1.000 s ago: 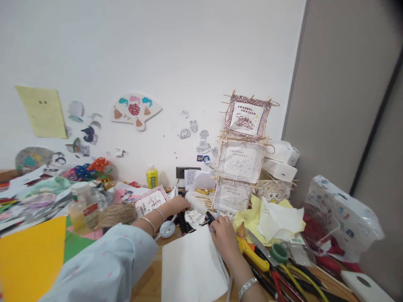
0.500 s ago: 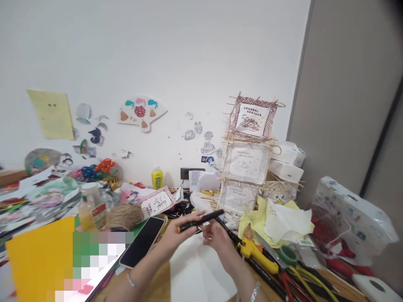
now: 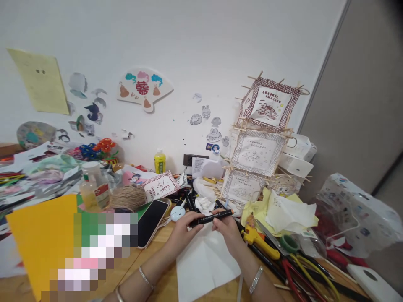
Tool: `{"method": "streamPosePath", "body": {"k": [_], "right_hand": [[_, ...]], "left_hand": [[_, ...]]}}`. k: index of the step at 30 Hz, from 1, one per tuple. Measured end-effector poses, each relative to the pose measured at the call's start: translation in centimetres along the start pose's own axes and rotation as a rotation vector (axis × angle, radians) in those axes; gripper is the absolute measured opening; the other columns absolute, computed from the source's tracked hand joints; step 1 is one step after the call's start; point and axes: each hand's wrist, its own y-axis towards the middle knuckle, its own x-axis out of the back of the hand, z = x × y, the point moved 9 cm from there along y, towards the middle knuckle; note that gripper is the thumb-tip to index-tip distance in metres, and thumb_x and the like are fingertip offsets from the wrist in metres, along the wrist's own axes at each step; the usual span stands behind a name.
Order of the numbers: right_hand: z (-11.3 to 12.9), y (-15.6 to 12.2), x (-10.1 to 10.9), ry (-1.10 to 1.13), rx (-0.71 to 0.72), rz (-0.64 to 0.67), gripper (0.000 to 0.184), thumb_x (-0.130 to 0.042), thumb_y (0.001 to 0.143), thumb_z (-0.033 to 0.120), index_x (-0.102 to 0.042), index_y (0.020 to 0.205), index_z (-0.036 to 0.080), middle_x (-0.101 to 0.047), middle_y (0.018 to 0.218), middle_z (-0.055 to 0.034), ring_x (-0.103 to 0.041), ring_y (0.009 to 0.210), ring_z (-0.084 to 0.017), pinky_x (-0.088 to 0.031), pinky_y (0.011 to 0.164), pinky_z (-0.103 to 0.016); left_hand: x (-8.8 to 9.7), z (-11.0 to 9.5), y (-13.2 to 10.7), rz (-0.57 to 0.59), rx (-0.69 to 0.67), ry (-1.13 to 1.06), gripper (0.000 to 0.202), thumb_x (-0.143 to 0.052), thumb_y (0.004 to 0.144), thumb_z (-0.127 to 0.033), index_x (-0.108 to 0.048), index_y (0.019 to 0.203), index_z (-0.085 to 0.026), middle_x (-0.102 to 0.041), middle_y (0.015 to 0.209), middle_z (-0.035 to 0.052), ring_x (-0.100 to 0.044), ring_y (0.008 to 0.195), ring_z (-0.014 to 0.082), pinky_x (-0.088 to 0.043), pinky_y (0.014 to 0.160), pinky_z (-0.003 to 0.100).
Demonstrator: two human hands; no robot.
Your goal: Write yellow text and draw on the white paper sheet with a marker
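Both my hands hold one black marker pen [image 3: 211,218] with an orange end, level above a white sheet of paper [image 3: 206,262]. My left hand [image 3: 182,230] grips the pen's left part with curled fingers. My right hand [image 3: 227,228] pinches its right part near the orange tip. A black phone [image 3: 152,217] lies just left of my left hand. More black markers [image 3: 190,200] and a crumpled white tissue [image 3: 204,204] lie just behind the pen.
A yellow card sheet [image 3: 40,235], a twine ball [image 3: 127,197] and a glue bottle [image 3: 90,191] sit left. A yellow glue gun [image 3: 260,243], scissors, green tape [image 3: 289,243] and cables crowd the right. A bamboo-framed paper lantern [image 3: 258,142] stands against the wall.
My left hand drew back from the marker pile with a black pen, and both hands brought it lower over the white paper. The view shifted and tilted slightly.
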Motion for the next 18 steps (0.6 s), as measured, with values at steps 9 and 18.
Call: {"method": "streamPosePath", "body": {"k": [9,18], "right_hand": [[-0.3,-0.2,0.0,0.093,-0.031,-0.053,0.039,-0.065,0.075,0.051,-0.067,0.092,0.016,-0.057,0.071,-0.0025,-0.052,0.063,-0.014,-0.045,0.06,-0.028],[-1.0,-0.7,-2.7,-0.01,-0.124,0.093,0.035,-0.063,0.074,0.051,-0.058,0.074,0.017,-0.05,0.044,0.0038,-0.043,0.04,-0.01,-0.029,0.04,-0.021]], "left_hand": [[0.2,-0.2,-0.6,-0.073,-0.067,0.169,0.02,-0.054,0.083,-0.024,-0.062,0.101,-0.021,-0.065,0.101,0.0075,-0.059,0.095,0.0236,-0.047,0.087,0.039],[-2.7,-1.1,-1.1,0.11,-0.099,0.305,0.021,-0.048,0.084,-0.017,-0.061,0.1,-0.02,-0.066,0.091,0.0082,-0.062,0.085,0.0231,-0.049,0.076,0.032]]}}
